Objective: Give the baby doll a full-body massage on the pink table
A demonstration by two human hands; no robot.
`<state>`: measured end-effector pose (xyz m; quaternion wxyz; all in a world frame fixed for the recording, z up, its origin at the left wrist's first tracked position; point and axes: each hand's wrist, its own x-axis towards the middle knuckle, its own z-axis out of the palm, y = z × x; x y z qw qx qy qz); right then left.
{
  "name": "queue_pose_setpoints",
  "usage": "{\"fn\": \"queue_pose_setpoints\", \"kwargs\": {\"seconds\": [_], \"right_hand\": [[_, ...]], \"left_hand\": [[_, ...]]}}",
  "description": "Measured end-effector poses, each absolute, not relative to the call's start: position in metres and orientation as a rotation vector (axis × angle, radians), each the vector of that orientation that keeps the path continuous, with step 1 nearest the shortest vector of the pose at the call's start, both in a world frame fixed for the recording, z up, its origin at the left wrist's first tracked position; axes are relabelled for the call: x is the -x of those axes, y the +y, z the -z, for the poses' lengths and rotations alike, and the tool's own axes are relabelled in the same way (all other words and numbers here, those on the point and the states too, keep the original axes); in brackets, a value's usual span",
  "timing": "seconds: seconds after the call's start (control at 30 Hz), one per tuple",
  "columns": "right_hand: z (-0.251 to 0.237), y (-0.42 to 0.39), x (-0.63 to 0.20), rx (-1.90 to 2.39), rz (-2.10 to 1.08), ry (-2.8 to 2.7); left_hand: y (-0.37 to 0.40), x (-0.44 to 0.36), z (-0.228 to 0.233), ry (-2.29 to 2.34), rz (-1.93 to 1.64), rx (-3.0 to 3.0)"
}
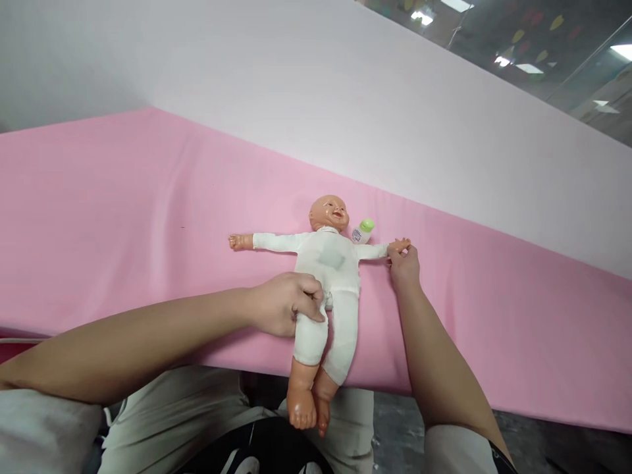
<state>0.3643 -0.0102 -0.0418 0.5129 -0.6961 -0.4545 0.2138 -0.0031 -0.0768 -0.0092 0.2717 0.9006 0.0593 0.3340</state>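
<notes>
On the pink counter (pixel 123 217), a doll (pixel 328 263) is lying face-up; the left hand (pixel 284 304) is gripping its soft hip, the right hand (pixel 403 264) pinching its hard wrist—seemingly light, floppy-bodied, best held at the torso.

The scene is bright and evenly lit, with soft light coming from above. Ceiling lamps (pixel 529 68) show as white, blown-out patches in the top right corner. Shadows are faint: a thin soft one lies under the doll (pixel 326 276) and beside the left hand (pixel 284 304) on the pink cloth (pixel 123 217). A small glossy glare sits on the doll's head and feet. The wide lens bends straight lines, so the cloth's edge tilts and curves, and the forearms stretch large near the bottom corners. Focus is fairly sharp in the middle and softer toward the edges, with mild compression smear.
</notes>
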Motion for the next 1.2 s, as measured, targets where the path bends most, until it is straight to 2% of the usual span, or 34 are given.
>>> {"fn": "queue_pose_setpoints", "kwargs": {"seconds": [0.17,0.37,0.5,0.6,0.73,0.9,1.03,1.2], "right_hand": [[0.039,-0.013,-0.368,1.826,-0.448,-1.195],[0.025,-0.034,-0.318,1.445,-0.275,-1.233],[0.023,-0.046,-0.282,1.328,-0.119,-1.688],[0.024,-0.048,-0.269,1.219,0.089,-2.063],[0.025,-0.048,-0.265,1.223,0.217,-2.195],[0.027,-0.044,-0.273,1.317,0.078,-2.046],[0.030,-0.036,-0.291,1.367,-0.242,-1.637],[0.036,-0.022,-0.335,1.368,-0.485,-1.175]], "left_hand": [[-0.086,0.003,0.004,0.152,-0.820,-2.326],[-0.079,0.003,0.001,0.241,-0.961,-2.209],[-0.055,0.008,0.010,0.552,-1.156,-2.208],[-0.037,0.011,0.015,0.728,-1.096,-2.172],[-0.024,0.012,0.019,0.749,-1.031,-2.101],[-0.031,0.009,0.018,0.697,-1.066,-2.122],[-0.054,0.007,0.010,0.487,-1.100,-2.167],[-0.078,0.004,0.002,0.279,-0.906,-2.307]]}}
